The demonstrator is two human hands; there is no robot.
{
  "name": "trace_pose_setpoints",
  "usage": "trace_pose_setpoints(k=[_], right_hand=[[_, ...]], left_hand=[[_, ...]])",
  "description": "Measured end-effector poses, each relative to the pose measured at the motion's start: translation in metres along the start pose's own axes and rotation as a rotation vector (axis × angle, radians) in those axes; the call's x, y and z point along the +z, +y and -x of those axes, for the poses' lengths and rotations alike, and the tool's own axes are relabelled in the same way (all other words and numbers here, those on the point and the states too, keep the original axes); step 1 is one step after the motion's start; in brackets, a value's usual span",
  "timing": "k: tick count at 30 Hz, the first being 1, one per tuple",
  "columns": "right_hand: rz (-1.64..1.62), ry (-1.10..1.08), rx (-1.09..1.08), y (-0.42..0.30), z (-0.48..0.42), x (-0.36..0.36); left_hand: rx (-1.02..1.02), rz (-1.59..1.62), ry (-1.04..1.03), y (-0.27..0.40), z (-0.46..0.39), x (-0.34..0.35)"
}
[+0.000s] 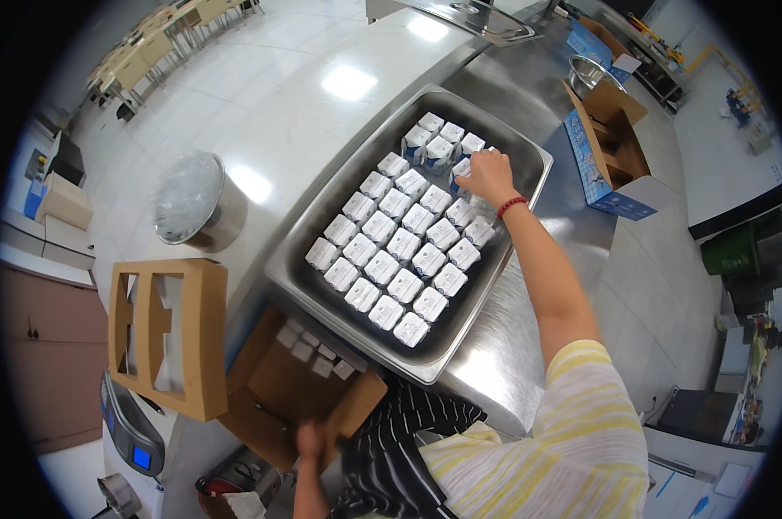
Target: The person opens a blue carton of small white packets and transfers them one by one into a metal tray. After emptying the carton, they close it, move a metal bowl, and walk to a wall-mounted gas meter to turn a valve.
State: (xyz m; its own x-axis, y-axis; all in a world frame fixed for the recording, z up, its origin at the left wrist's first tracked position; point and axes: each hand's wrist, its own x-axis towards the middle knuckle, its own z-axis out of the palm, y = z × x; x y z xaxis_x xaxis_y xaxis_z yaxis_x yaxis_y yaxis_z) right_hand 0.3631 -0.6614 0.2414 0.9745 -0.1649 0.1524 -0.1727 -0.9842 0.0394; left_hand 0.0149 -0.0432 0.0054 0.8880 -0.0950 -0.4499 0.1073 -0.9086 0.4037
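Observation:
A deep stainless steel pan (478, 331) rests on the metal counter, packed with rows of small white-topped drink cartons (404, 243). Toward its far end my right hand (490, 176) has its fingers around a white and blue carton (461, 174), beside a small group of cartons (438, 149). Lower and to the left is an open cardboard box (294, 383) with several white cartons (306, 347) at its far side. My left hand (310, 442) is blurred at this box's near side; whether it holds anything cannot be made out.
A cardboard frame with cut-outs (203, 337) stands left of the pan, above a scale with a blue display (135, 447). A steel bucket covered in clear plastic (225, 214) is farther back. At right are an opened blue carton box (598, 162) and a steel bowl (585, 74).

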Motion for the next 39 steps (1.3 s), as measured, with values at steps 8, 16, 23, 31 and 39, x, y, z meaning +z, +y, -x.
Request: trace_pose_setpoints(k=[8, 16, 23, 31, 39], right_hand=[[-0.018, 0.077, -0.022, -0.012, -0.022, 0.025], [-0.07, 0.151, 0.111, 0.025, -0.029, 0.016], [0.085, -0.006, 0.202, 0.056, -0.027, 0.028], [0.048, -0.098, 0.163, 0.07, -0.031, 0.025], [-0.026, -0.074, -0.076, 0.056, -0.012, 0.024]], left_hand=[[-0.012, 0.039, 0.084, -0.002, 0.011, 0.007], [0.007, -0.017, 0.044, 0.002, 0.004, 0.002], [0.063, -0.039, 0.062, -0.002, 0.0, 0.011], [0.062, -0.033, 0.077, -0.005, 0.001, 0.008], [0.08, -0.013, 0.041, -0.001, -0.001, 0.007]])
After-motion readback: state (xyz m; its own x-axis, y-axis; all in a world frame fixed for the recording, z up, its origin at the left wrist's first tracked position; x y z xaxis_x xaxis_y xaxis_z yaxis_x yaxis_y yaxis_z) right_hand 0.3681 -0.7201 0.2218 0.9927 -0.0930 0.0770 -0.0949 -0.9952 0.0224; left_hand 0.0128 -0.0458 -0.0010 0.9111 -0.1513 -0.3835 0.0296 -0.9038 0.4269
